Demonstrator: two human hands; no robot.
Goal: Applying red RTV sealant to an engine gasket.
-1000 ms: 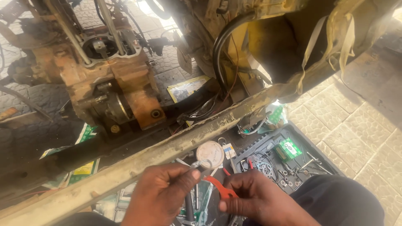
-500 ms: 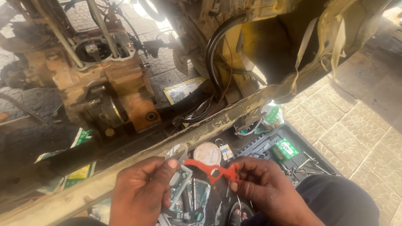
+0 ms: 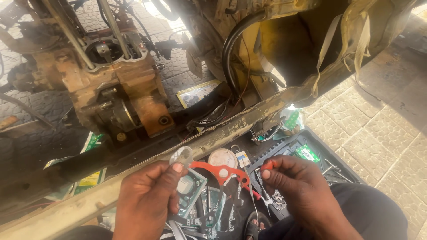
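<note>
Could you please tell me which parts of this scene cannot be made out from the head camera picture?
- Red gasket: its right end is covered by the right hand.
- Grey gasket: its lower part is behind the left hand thumb.
- Tool tray: the small parts inside are too small to tell apart, and the hands cover much of it.
- Engine block: its top is cut off by the upper edge.

Gasket (image 3: 221, 172): red-orange, with pale round holes. Engine block (image 3: 120, 95): rust-brown with dark grey recesses. Frame rail (image 3: 209, 140): worn cream paint, brown rust blotches. Body panel (image 3: 284, 49): yellow. Hose (image 3: 231, 49): black. Tool tray (image 3: 342, 162): black, holding a green packet (image 3: 307, 153). Floor (image 3: 378, 129): beige paving blocks in an interlocking pattern.
</note>
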